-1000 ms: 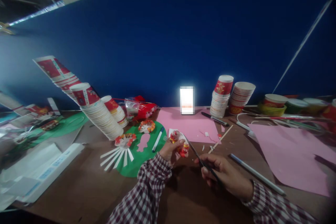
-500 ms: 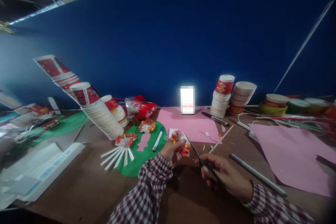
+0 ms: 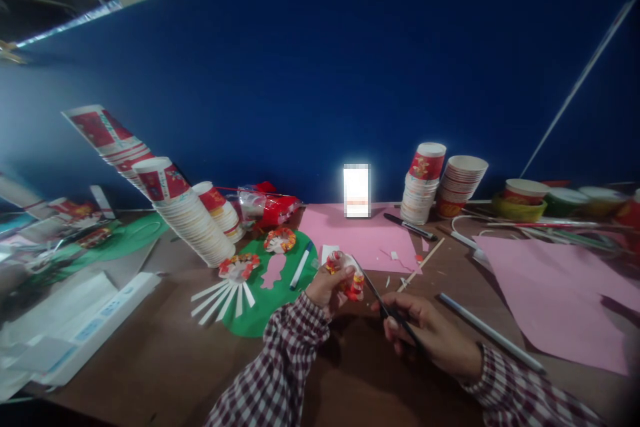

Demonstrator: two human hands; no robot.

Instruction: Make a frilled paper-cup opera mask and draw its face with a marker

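Note:
Between the fingers and thumb of my left hand [image 3: 327, 287] is a red, yellow and white paper cutout [image 3: 355, 286], partly covered by the fingers. My right hand [image 3: 425, 330] grips dark-handled scissors [image 3: 373, 288], whose blades point up and left against the cutout's right edge. Left of my left hand, a green paper shape [image 3: 250, 313] carries a pink paper cutout [image 3: 274, 271], a marker [image 3: 301, 265] and a round red-orange paper piece [image 3: 280, 240]. Another red-and-white piece [image 3: 240, 267] lies beside white paper strips [image 3: 225, 300] that fan out.
Tall stacks of paper cups [image 3: 195, 227] lean at the left; more cup stacks [image 3: 419, 197] stand at the back right. Pink sheets [image 3: 555, 300], a wooden stick [image 3: 423, 265], a grey rod [image 3: 493, 332] and a black pen [image 3: 411, 226] lie on the table. A blue partition [image 3: 320, 80] rises behind.
Almost nothing differs. My hands, the paper cutout and the scissors stay in nearly the same place.

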